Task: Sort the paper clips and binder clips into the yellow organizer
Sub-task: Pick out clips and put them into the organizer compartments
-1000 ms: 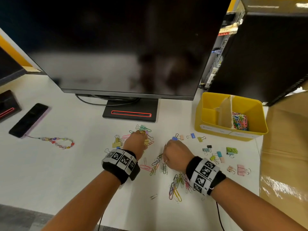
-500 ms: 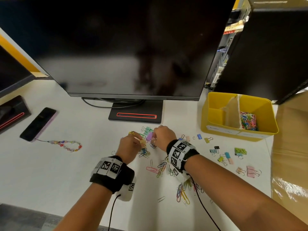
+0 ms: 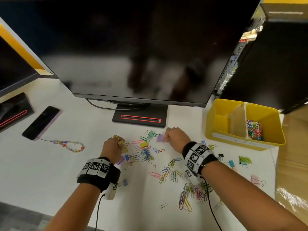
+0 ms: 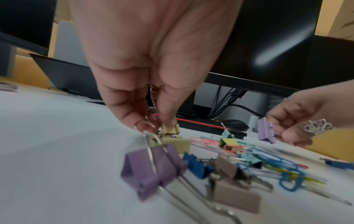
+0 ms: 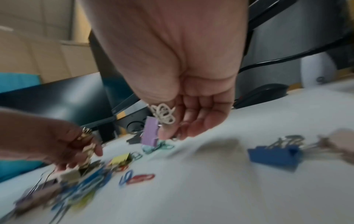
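Left hand [image 4: 153, 72] pinching beige binder clip [image 4: 170, 130], right hand [image 3: 176, 137] pinching purple binder clip [image 3: 160, 137], yellow organizer [image 3: 266, 145] nearby

A white desk [image 3: 41, 172] carries a dark monitor [image 3: 141, 47], beside a black computer tower [image 3: 275, 64].

bare bench [image 3: 50, 172] lies open left of the clip scatter [image 3: 146, 154], while the monitor [image 3: 141, 47] overhangs behind, its stand base [image 3: 140, 118] sits just beyond the clips, and the yellow organizer [image 3: 216, 124] blocks the right under the black tower [image 3: 275, 64].
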### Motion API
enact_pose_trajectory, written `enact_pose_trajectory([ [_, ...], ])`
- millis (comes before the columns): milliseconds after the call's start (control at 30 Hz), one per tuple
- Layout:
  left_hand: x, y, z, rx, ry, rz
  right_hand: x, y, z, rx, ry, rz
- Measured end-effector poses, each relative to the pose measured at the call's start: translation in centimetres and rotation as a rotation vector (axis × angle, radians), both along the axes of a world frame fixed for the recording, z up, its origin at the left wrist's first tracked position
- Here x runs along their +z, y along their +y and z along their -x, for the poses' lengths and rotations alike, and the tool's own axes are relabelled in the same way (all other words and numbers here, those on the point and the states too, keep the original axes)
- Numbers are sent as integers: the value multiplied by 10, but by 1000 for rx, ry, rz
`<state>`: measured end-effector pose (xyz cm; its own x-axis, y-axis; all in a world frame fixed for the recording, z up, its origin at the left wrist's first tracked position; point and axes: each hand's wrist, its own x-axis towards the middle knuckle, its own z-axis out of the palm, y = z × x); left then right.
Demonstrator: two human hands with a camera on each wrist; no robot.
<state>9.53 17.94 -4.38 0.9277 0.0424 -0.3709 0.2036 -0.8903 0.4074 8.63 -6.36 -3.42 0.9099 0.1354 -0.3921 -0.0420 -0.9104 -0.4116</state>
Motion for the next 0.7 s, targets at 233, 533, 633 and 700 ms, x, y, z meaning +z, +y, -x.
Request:
enact_pose_trajectory([
  [233,5,-2,0,-85,-40,-173,13,-4,-2,-67,-281,129],
  [533,7,-28,6,-364,-36,-308,10,77,-6,124,-141,121],
  [633,5,-29,8,-387,-46,-381,-1,78,-7,-3,-35,0],
  [700,4,-27,9,-378,-57,-385,-10,75,-8,-116,46,-148],
])
